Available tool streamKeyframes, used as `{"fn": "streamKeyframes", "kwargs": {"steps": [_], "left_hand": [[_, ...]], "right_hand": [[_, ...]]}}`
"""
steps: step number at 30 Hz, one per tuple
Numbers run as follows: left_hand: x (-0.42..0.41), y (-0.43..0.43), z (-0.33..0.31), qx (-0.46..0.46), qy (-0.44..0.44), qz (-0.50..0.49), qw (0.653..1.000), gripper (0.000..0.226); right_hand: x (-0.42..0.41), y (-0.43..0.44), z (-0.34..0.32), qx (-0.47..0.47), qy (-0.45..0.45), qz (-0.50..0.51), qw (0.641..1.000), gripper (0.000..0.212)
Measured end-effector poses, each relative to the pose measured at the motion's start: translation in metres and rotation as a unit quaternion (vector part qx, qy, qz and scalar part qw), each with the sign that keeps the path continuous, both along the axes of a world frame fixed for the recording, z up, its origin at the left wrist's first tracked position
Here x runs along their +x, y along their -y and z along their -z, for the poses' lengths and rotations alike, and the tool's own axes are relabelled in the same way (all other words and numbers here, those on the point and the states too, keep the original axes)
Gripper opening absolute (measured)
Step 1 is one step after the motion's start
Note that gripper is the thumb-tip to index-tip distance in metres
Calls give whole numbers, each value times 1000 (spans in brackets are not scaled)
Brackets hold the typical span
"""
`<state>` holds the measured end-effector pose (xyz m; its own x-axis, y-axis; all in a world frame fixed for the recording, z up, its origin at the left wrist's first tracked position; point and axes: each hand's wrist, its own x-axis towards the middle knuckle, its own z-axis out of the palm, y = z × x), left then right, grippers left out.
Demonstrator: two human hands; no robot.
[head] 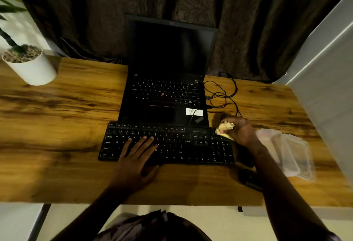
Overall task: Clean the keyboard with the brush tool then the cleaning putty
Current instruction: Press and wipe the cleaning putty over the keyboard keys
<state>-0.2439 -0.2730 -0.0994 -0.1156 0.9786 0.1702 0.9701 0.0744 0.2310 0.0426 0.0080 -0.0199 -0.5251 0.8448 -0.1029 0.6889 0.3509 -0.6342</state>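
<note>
Fingers [231, 120] of the right hand [241, 131] curled round soft yellow putty [225, 127]; the left hand [136, 157] lay spread, probably steadying the black keyboard [191, 145].

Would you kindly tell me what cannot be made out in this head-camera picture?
All in the head view:
- The putty: mostly hidden inside the right hand that grips it.
- The dark object at the desk's front: half covered by the right forearm and blurred; brush or not, unclear.
- The clear container: blurred, contents unreadable.
- The keyboard: middle keys covered by the flat left hand.
- The laptop sticker: print too small.
</note>
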Motion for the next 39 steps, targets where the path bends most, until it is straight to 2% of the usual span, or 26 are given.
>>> {"fn": "streamKeyframes", "kwargs": {"steps": [3,6,11,16,19,22,29,36,39], "left_hand": [[0,0,1,-6,-3,-4,1000,70],[0,0,0,5,6,-1,1000,69],[0,1,1,13,4,-1,1000,69],[0,0,2,10,3,-2,1000,69],[0,0,1,11,7,-1,1000,68],[0,0,0,0,6,0,1000,68],[1,-1,-1,-6,3,-7,1000,70],[2,0,-3,4,9,-3,1000,71],[2,0,-4,2,14,-2,1000,71]], "right_hand": [[-22,13,6,-22,-2,-55,998,35],[-28,14,3,-46,33,-74,996,36],[10,-1,-2,-36,60,-33,997,38],[-9,12,-2,-32,45,-24,998,35],[-21,20,3,-30,30,-53,998,48],[-10,17,-1,-25,35,-47,998,37],[15,11,1,-23,29,10,999,40],[-1,21,6,-14,16,-27,999,42],[7,16,4,-12,5,-14,1000,35]]}}
